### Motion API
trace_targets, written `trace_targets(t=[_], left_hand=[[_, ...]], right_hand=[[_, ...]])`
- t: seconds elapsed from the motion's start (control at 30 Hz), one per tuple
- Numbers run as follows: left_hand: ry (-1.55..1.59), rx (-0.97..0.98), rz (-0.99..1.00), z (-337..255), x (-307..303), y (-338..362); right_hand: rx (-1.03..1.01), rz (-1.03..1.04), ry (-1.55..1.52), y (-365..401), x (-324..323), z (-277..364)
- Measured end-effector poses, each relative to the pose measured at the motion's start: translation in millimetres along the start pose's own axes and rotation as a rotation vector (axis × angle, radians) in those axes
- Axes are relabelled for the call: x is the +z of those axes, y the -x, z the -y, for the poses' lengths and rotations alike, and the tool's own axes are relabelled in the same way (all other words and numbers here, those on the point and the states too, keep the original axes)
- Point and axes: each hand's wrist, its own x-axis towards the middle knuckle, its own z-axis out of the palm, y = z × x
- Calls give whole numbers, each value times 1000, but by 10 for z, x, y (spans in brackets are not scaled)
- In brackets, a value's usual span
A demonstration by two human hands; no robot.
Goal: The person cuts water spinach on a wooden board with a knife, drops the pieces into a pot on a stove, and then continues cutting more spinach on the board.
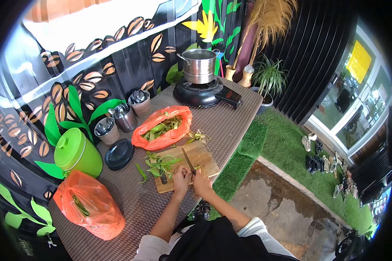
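Observation:
My right hand [201, 183] is closed round the handle of a knife [188, 158], whose blade points up and away over the wooden cutting board [204, 156]. Close beside it on the left, my left hand [181, 178] has its fingers drawn together; what they hold, if anything, is too small to make out. Leafy green stems [159, 164] lie on the board's left part and spill over its edge. Small cut bits are near the knife. Behind the board sits an open orange bag [178, 135] of greens, with pale roots [198, 136] next to it.
A pot [199, 65] stands on a black portable stove [196, 96] at the table's far end. Three cutlery holders [125, 118], dark stacked plates [119, 154], a green lidded container [79, 153] and another orange bag [91, 206] line the left. The table's right edge [237, 145] drops to grass.

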Motion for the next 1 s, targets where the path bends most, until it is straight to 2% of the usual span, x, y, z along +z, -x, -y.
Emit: trace_targets(t=[0.23,0.37,0.43,0.53,0.63,0.83,1.0], left_hand=[[-141,198,30,-15,-56,19],[-62,121,75,55,-62,-28],[132,-23,91,111,-44,-72],[90,-53,131,117,-98,-135],[32,12,33,96,-85,-105],[-254,120,94,43,-85,-65],[-202,112,79,-42,-50,-69]], right_hand=[[-17,6,-3,53,-71,-21],[-23,32,-13,36,-87,-30],[-26,40,-13,35,-88,-27],[-23,36,-17,45,-88,-24],[-39,68,6,47,-119,-14],[-27,109,-18,-17,-131,-52],[-76,119,-3,9,-212,-76]])
